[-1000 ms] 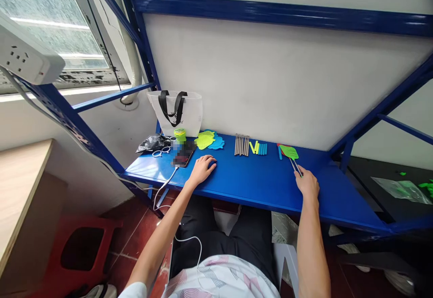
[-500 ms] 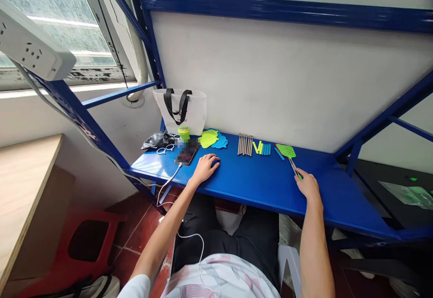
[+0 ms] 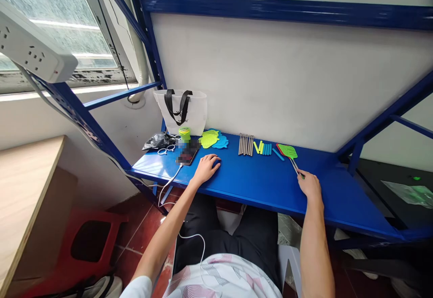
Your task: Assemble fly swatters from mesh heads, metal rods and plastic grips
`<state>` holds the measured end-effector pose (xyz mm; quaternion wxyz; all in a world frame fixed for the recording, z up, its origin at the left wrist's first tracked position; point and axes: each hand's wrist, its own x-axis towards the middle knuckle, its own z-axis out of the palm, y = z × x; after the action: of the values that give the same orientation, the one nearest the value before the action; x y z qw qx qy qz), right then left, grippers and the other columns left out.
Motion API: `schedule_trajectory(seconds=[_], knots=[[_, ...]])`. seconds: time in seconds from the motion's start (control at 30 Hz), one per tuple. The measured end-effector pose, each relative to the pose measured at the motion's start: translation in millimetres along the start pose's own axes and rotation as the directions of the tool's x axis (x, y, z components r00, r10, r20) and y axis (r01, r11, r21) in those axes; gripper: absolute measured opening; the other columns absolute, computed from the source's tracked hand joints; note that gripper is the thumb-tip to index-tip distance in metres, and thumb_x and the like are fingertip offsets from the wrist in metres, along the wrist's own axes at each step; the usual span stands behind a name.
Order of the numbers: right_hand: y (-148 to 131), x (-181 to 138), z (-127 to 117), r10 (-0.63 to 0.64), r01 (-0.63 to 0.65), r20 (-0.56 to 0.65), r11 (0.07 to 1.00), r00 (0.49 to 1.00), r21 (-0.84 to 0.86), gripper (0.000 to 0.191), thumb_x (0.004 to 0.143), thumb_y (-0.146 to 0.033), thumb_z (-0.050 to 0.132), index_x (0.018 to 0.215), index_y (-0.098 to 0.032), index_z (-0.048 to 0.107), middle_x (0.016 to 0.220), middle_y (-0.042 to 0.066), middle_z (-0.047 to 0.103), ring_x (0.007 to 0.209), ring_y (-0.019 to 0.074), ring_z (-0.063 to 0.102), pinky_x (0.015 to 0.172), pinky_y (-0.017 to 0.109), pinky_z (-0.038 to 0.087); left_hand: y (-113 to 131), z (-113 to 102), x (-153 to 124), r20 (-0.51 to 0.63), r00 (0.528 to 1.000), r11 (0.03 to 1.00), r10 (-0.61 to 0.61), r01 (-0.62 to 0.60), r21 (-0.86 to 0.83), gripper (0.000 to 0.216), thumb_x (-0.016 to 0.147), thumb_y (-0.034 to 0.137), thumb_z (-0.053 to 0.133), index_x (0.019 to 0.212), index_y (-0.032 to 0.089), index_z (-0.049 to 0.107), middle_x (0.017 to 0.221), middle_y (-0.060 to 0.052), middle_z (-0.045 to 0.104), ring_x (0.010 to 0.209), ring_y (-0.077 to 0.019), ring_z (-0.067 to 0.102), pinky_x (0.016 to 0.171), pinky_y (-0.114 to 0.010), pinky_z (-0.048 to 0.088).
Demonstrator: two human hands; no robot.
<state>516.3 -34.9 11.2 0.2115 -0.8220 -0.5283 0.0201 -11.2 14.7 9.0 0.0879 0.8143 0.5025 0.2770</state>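
Note:
My right hand is closed around the handle end of a small green fly swatter, whose mesh head lies on the blue table. Beneath it a red fly swatter shows only at its edge. Two thin metal shafts run toward my fingers, and whether I grip both handles I cannot tell. Just left of the heads lies a single blue tube. My left hand rests palm down on the table with its fingers stretched out, to the right of a phone, holding nothing.
Along the back stand a row of metal rods, yellow tubes, several blue tubes, and green and blue mesh pieces. Farther left are a white bag, a green tub, scissors and a charging cable.
My right hand covers more of the green handle end than before and has shifted very slightly right. My left hand stays resting on the table.

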Motion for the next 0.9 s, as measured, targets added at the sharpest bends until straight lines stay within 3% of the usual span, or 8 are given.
schedule_trajectory(seconds=[0.3, 0.5, 0.63, 0.83, 0.9], knots=[[4.2, -4.0, -6.7, 0.004, -0.003, 0.028, 0.999, 1.0, -0.035, 0.053, 0.107, -0.048, 0.046, 0.141, -0.025, 0.08, 0.149, 0.014, 0.075, 0.131, 0.0386, 0.066, 0.103, 0.051, 0.058, -3.8, -10.9, 3.3, 0.058, 0.998, 0.997, 0.011, -0.007, -0.076, 0.03, 0.116, 0.042, 0.053, 0.132, 0.028, 0.075, 0.15, -0.009, 0.07, 0.143, -0.0317, 0.062, 0.119, -0.05, 0.049], [-26.6, -8.2, -0.7, -0.211, 0.212, -0.106, 0.977, 0.972, -0.001, 0.056, 0.109, -0.045, 0.038, 0.145, -0.022, 0.074, 0.158, 0.013, 0.068, 0.139, 0.0366, 0.061, 0.112, 0.052, 0.053, -2.7, -10.8, 2.2, -0.003, 1.0, 0.998, -0.022, 0.022, -0.055, 0.033, 0.116, 0.038, 0.05, 0.133, 0.026, 0.075, 0.148, -0.011, 0.07, 0.138, -0.0316, 0.065, 0.119, -0.05, 0.049], [-59.7, -14.8, 19.4, -0.338, 0.347, -0.106, 0.935, 0.935, 0.079, 0.055, 0.11, -0.041, 0.038, 0.145, -0.019, 0.074, 0.153, 0.016, 0.07, 0.142, 0.0336, 0.061, 0.123, 0.052, 0.047, -0.7, -7.4, 0.2, -0.012, 1.0, 1.0, -0.006, 0.006, -0.022, 0.033, 0.116, 0.038, 0.05, 0.136, 0.027, 0.074, 0.15, -0.01, 0.069, 0.141, -0.0314, 0.063, 0.12, -0.05, 0.048], [-76.0, -16.0, 46.6, -0.273, 0.273, -0.03, 0.962, 0.962, 0.01, 0.063, 0.111, -0.049, 0.043, 0.159, -0.014, 0.064, 0.177, 0.022, 0.043, 0.153, 0.0427, 0.053, 0.122, 0.055, 0.048, 0.5, -5.8, 0.4, -0.009, 1.0, 1.0, 0.009, -0.009, 0.003, 0.033, 0.116, 0.037, 0.051, 0.139, 0.028, 0.073, 0.15, -0.01, 0.068, 0.143, -0.0312, 0.061, 0.121, -0.049, 0.048], [-81.0, -7.8, 49.6, -0.249, 0.249, -0.002, 0.967, 0.968, -0.045, 0.066, 0.111, -0.048, 0.043, 0.162, -0.01, 0.06, 0.176, 0.027, 0.041, 0.152, 0.0459, 0.052, 0.121, 0.058, 0.048, 0.6, -5.4, 0.5, -0.01, 1.0, 1.0, 0.006, -0.006, 0.01, 0.033, 0.116, 0.037, 0.051, 0.14, 0.028, 0.072, 0.15, -0.01, 0.068, 0.143, -0.0313, 0.061, 0.121, -0.05, 0.048]])
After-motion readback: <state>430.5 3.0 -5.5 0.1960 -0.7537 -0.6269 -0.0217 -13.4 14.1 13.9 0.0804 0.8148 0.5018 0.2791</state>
